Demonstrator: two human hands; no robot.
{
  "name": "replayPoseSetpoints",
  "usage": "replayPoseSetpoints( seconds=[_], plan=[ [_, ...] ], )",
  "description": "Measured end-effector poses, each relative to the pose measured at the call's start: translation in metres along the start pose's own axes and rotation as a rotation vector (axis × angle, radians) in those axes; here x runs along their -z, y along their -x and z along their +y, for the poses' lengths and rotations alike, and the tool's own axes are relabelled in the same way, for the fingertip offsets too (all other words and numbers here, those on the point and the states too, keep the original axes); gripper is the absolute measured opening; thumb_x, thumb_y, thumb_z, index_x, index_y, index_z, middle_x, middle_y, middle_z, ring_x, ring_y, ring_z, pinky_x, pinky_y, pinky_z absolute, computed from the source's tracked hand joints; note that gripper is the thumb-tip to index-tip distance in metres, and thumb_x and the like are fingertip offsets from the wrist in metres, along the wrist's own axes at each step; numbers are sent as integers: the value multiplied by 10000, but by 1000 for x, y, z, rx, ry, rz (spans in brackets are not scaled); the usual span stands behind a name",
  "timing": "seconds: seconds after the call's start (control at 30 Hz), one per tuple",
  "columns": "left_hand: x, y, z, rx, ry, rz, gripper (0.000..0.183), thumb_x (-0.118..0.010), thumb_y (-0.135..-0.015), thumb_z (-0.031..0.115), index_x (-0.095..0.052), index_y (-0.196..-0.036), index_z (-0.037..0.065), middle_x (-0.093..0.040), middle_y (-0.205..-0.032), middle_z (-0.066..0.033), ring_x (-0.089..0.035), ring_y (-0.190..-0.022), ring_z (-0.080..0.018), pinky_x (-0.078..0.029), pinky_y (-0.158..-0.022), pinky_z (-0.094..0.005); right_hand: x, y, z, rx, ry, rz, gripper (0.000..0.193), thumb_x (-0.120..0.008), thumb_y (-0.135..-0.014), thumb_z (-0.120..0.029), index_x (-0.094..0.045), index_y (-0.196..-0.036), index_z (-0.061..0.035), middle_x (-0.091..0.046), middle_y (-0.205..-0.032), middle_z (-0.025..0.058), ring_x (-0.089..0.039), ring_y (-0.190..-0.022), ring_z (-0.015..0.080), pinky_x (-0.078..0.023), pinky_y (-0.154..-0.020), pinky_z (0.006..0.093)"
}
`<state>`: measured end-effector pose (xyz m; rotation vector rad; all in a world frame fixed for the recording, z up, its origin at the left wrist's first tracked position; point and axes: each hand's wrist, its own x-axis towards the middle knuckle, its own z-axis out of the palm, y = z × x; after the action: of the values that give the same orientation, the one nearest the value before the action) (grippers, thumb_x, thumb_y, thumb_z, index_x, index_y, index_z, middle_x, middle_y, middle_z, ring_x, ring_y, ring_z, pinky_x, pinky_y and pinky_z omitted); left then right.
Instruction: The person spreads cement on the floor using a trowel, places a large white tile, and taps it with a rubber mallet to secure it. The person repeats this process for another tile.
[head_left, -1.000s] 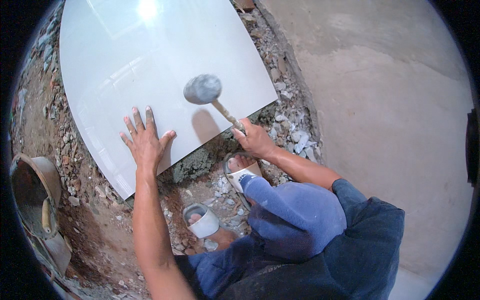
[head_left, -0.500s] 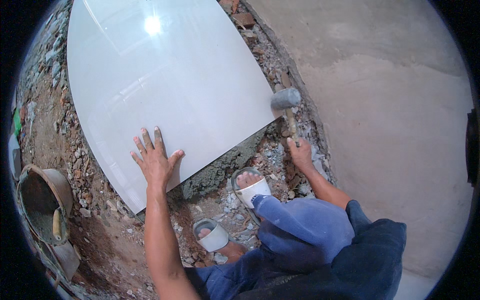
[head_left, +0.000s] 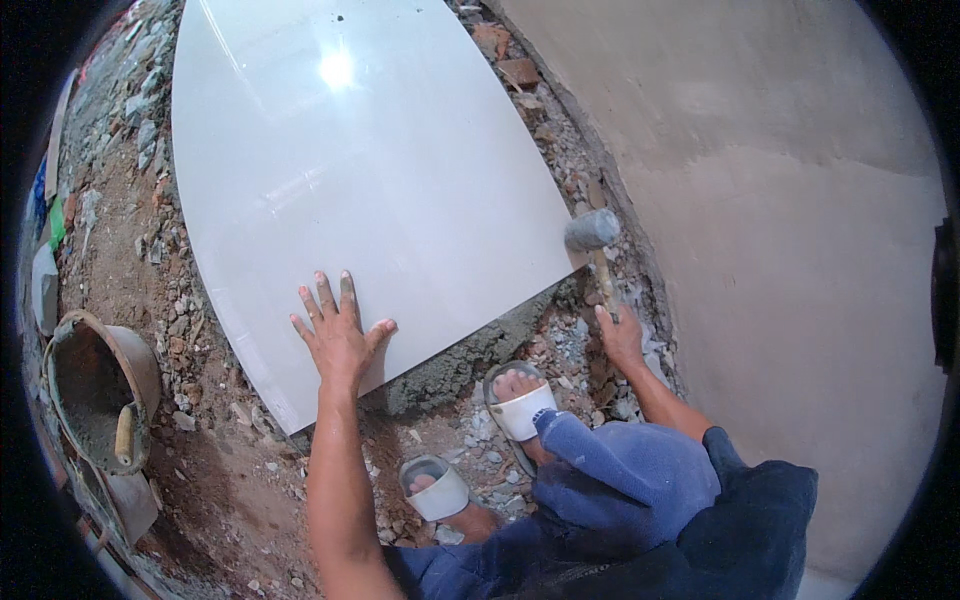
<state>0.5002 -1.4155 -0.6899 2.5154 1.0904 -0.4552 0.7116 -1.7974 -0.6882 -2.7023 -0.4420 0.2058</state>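
Note:
A large, glossy white tile (head_left: 380, 190) lies on a bed of grey mortar (head_left: 470, 355), which shows under its near edge. My left hand (head_left: 343, 338) rests flat on the tile near that edge, its fingers spread and smudged with grey. Beyond the tile's near right corner, my right hand (head_left: 622, 340) is wrapped round the handle of a mallet (head_left: 592, 230). The mallet's grey head is at the tile's right edge; whether the two touch I cannot tell.
To the left stands a mortar-stained bucket (head_left: 140, 365), with a wooden-handled tool (head_left: 125, 433) in it. Broken rubble (head_left: 165, 330) surrounds the tile. A plastered wall (head_left: 780, 250) rises along the right. My feet in white sandals (head_left: 438, 490) stand by the near edge.
The whole view has shifted, so everything sits a little lower and further right. My left hand stays flat on the tile, and the mallet stays by its right edge.

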Motion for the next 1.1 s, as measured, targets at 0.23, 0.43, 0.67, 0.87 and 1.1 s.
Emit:
replayPoseSetpoints(
  seconds=[0.23, 0.43, 0.67, 0.87, 1.1],
  plan=[
    [1, 0, 0, 7, 29, -19, 1062, -700, -665, 642, -239, -1501, 176, -86, -1572, -162, -52, -1437, -409, -81, -1097, -647, 31, -12, -57, -15, -128, -68, 342, -611, -902, -333, -600, -955, 5, -608, -817, 218, -591, -761, 398, -461, -702, 433],
    [2, 1, 1, 16, 53, -14, 1054, -715, -664, 623, -237, -1502, 199, -91, -1573, -157, -53, -1439, -403, -78, -1104, -636, 31, -23, -116, 210, -314, -156, 347, -569, -930, -331, -542, -1063, -10, -614, -794, 207, -618, -709, 402, -480, -646, 417],
    [-6, 1, -6, -12, 69, 36, 1034, -695, -672, 644, -246, -1499, 214, -131, -1567, -148, -65, -1441, -391, -76, -1109, -636, -25, 0, -132, 348, -122, -440, 314, -555, -932, -282, -529, -1111, -25, -605, -789, 215, -617, -733, 392, -488, -679, 409],
    [-8, 4, -11, -40, 144, 103, 1012, -687, -678, 647, -260, -1494, 228, -151, -1564, -136, -65, -1443, -383, -78, -1108, -641, -26, -6, -148, 372, -191, -460, 270, -555, -932, -261, -540, -1044, -16, -593, -739, 184, -608, -663, 295, -480, -640, 384],
    [-12, 4, -15, -62, 182, 144, 979, -675, -693, 645, -282, -1483, 221, -170, -1560, -129, -82, -1442, -377, -102, -1111, -633, -34, -5, -142, 375, -186, -407, 286, -521, -959, -279, -535, -1005, 4, -573, -695, 159, -564, -629, 270, -450, -599, 382]
  ],
)
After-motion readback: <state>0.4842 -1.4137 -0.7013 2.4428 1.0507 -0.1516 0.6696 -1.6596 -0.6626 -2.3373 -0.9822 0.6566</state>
